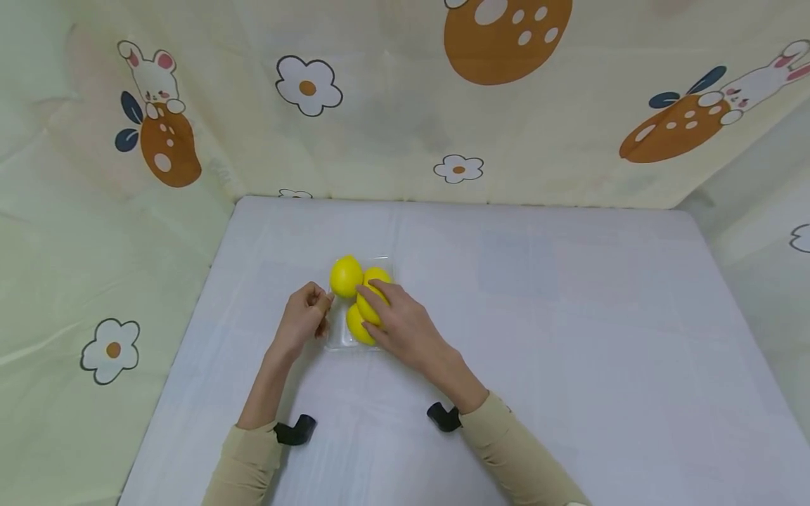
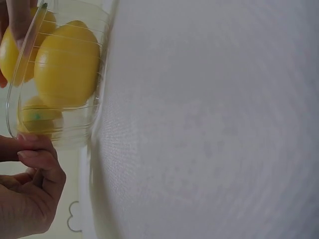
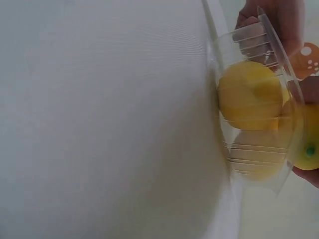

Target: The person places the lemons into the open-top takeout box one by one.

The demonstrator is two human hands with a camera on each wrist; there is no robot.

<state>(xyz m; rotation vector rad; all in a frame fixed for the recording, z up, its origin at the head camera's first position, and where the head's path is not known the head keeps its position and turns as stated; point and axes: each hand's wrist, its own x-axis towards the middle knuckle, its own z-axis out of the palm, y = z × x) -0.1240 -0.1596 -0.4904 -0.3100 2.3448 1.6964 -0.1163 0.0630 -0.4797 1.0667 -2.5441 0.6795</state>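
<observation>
A clear plastic box stands on the table with yellow lemons in it. One lemon lies at its far left, another at the far right, and a third near the front. My right hand grips a further lemon above these; in the right wrist view this lemon shows a green tip at the box's rim level. With thumb and fingertips, my left hand pinches the box's left rim, as the left wrist view shows the hand doing.
A white cloth covers the table, which extends far to the right of the box. Behind and at the sides hangs a pale curtain with rabbit and flower prints. Black wrist mounts sit at both sleeves.
</observation>
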